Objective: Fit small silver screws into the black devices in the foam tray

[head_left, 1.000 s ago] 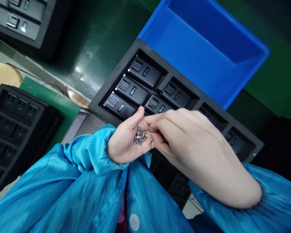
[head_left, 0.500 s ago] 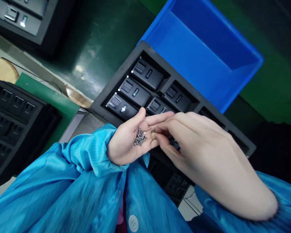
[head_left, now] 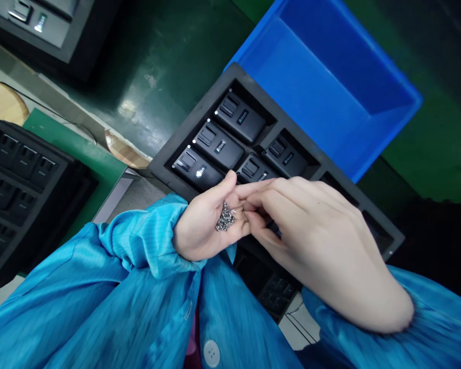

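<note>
Small silvery metal screws [head_left: 225, 218], heaped loosely in the upturned palm of the left hand [head_left: 202, 225], lying at mixed angles; shiny, tightly clustered

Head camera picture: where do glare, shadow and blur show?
In the head view, the screws in the left hand glint; glare partly washes out the Riton label on one case and whitens part of the green surface; the right edge, midway down, sinks into near-black; the right sleeve looks smeared.

Screws [head_left: 225, 217] lie in the left grip [head_left: 202, 225], the tray [head_left: 200, 117] behind, the bin [head_left: 315, 97] beyond.
</note>
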Motion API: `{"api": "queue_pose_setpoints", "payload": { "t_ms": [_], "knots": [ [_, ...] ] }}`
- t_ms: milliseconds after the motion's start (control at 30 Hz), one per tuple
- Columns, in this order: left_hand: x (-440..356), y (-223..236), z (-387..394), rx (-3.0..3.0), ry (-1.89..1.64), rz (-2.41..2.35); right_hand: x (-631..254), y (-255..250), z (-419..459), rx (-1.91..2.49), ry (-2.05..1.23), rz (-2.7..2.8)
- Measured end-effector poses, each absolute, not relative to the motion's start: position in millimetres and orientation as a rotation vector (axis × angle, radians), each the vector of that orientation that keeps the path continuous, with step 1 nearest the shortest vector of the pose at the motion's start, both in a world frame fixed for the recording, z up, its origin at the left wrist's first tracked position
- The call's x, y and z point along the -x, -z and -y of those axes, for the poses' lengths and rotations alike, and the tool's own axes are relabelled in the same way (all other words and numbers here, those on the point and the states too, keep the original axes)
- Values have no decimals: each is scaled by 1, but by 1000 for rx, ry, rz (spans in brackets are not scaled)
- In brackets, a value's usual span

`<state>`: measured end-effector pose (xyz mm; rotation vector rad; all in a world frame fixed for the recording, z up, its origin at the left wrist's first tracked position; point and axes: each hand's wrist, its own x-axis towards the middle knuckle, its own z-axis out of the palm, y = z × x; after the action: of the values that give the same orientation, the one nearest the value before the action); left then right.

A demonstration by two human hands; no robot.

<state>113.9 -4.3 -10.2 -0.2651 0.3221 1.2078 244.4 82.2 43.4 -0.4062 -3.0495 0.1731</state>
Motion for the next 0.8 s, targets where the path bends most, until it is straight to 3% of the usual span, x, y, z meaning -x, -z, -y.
{"api": "queue_pose_setpoints", "payload": {
  "t_ms": [200,400,567,800],
  "knots": [
    [-97,11,5,258,-1257,-377,-249,-53,-83,517,-376,2861],
    [-48,4,10,219,-1602,-485,-252,-25,-79,542,-406,2821],
    [-34,4,14,298,-1728,-546,-242,-1,-75,424,-190,2970],
    [-34,10,16,352,-1686,-475,-233,-4,-72,251,72,3137]
  ]
}}
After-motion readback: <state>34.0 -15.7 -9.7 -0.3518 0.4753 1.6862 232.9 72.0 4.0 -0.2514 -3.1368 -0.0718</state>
